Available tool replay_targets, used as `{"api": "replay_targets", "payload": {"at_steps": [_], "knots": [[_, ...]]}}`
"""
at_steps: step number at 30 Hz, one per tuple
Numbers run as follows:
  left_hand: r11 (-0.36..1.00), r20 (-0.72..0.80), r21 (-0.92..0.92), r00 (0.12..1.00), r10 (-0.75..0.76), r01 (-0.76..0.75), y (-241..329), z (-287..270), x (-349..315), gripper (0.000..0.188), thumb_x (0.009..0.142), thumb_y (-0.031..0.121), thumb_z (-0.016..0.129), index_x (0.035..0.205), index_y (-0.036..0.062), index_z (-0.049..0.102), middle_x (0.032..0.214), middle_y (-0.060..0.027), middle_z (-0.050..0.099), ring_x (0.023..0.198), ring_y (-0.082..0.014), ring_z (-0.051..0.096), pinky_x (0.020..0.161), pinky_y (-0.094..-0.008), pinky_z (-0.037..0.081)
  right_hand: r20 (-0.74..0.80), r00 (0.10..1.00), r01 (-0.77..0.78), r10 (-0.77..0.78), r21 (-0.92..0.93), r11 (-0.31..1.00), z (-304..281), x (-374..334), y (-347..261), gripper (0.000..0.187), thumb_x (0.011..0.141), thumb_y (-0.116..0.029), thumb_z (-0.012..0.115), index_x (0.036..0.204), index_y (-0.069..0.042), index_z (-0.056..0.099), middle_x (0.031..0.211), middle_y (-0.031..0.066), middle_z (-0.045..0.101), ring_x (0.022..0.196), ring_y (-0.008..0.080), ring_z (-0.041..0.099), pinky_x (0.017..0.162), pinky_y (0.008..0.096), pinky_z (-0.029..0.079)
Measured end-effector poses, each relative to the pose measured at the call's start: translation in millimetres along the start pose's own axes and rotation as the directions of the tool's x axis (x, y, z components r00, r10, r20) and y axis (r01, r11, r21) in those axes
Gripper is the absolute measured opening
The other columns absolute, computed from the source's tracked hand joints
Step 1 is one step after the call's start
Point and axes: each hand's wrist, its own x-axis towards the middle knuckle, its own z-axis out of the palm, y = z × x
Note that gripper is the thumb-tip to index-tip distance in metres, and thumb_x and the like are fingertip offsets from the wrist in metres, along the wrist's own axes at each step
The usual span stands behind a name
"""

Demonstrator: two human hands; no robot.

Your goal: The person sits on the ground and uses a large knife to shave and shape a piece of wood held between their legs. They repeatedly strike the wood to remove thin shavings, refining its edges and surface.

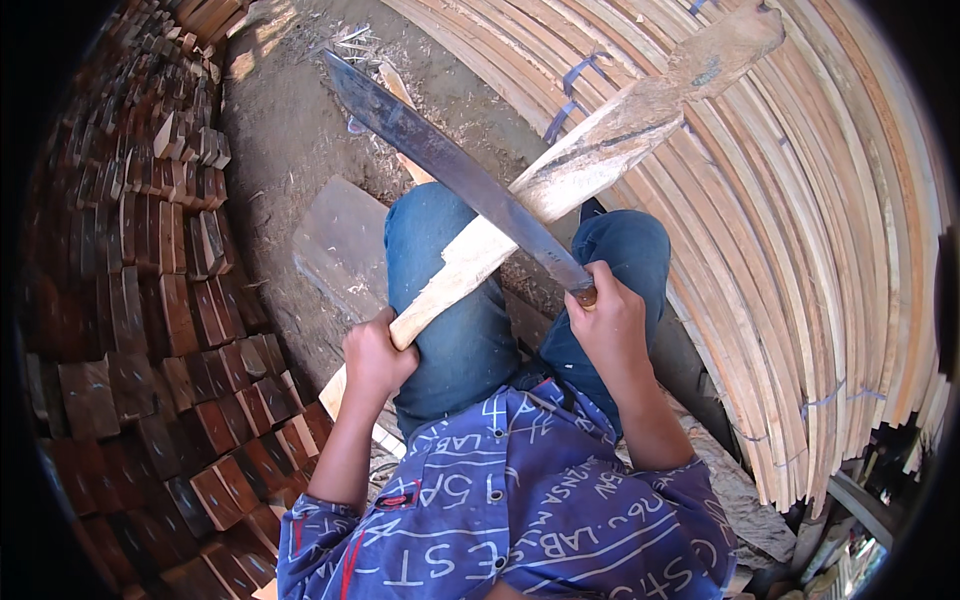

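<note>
My left hand [381,358] is wrapped round the narrow end of a long, roughly hewn piece of wood [600,150]. From there the wood slants up and away to the right, pale and freshly cut nearer me, browner and rougher at its far end. My right hand [611,318] is closed round the short handle of a machete [450,165]. Its long dark blade points up to the left and crosses over the middle of the wood. Whether the edge touches the wood I cannot tell. Both lie above my bent knees in blue jeans.
Stacked reddish-brown wood blocks [180,310] rise along the left. Long pale timber strips [790,240], tied with blue bands, fill the right side. On the dirt floor [280,130] lie wood chips, a flat board [340,245] and a thin stick [398,85] beyond my knees.
</note>
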Motion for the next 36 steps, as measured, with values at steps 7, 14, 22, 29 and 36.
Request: {"api": "replay_targets", "payload": {"at_steps": [7, 14, 22, 29, 36], "knots": [[0.996, 0.002, 0.002, 0.996, -0.087, 0.087, 7, 3, -4, 0.024, 0.065, 0.013, 0.057, 0.085, 0.0016, 0.064, 0.073, -0.0268, 0.062, 0.077, -0.0459, 0.062, 0.073, -0.0508, 0.050, -0.128, 0.972, -0.179, 0.195, 0.124, 0.976, -15, 22, 1, 0.029, 0.075, -0.004, 0.071, 0.098, 0.003, 0.055, 0.075, 0.0210, 0.065, 0.073, 0.0382, 0.066, 0.060, 0.0412, 0.052], [0.995, 0.037, 0.041, 0.995, -0.088, 0.087, 5, 2, -2, 0.027, 0.065, 0.012, 0.056, 0.088, 0.0010, 0.065, 0.075, -0.0282, 0.062, 0.079, -0.0467, 0.062, 0.075, -0.0511, 0.049, 0.092, 0.996, -0.007, 0.007, 0.001, 1.000, -1, -1, -8, 0.029, 0.071, -0.005, 0.073, 0.094, -0.001, 0.056, 0.072, 0.0182, 0.064, 0.069, 0.0377, 0.065, 0.059, 0.0433, 0.050], [0.995, -0.031, -0.093, 0.999, 0.015, -0.018, -11, 9, -3, 0.017, 0.062, 0.011, 0.058, 0.075, 0.0006, 0.058, 0.067, -0.0258, 0.060, 0.070, -0.0453, 0.061, 0.067, -0.0502, 0.049, -0.064, 0.992, -0.104, 0.113, 0.126, 0.987, 6, 9, -5, 0.026, 0.072, -0.002, 0.072, 0.093, 0.002, 0.057, 0.072, 0.0191, 0.065, 0.070, 0.0364, 0.067, 0.059, 0.0410, 0.052], [0.980, -0.011, -0.177, 0.996, 0.084, -0.085, -17, -3, -9, 0.013, 0.061, 0.008, 0.058, 0.071, 0.0004, 0.054, 0.064, -0.0261, 0.057, 0.067, -0.0459, 0.059, 0.063, -0.0480, 0.048, 0.095, 0.995, 0.028, -0.038, 0.097, 0.995, 0, -13, -33, 0.029, 0.069, -0.004, 0.074, 0.093, -0.003, 0.058, 0.076, 0.0155, 0.065, 0.069, 0.0335, 0.066, 0.058, 0.0392, 0.051], [0.995, -0.089, -0.102, 0.996, 0.002, -0.011, -24, -5, -20, 0.013, 0.062, 0.008, 0.058, 0.071, 0.0005, 0.054, 0.063, -0.0248, 0.057, 0.065, -0.0449, 0.059, 0.061, -0.0484, 0.048, -0.077, 0.996, -0.031, 0.040, 0.116, 0.993, -17, 23, -25, 0.023, 0.076, -0.006, 0.074, 0.092, 0.000, 0.059, 0.075, 0.0190, 0.067, 0.072, 0.0353, 0.068, 0.059, 0.0360, 0.052]]}}
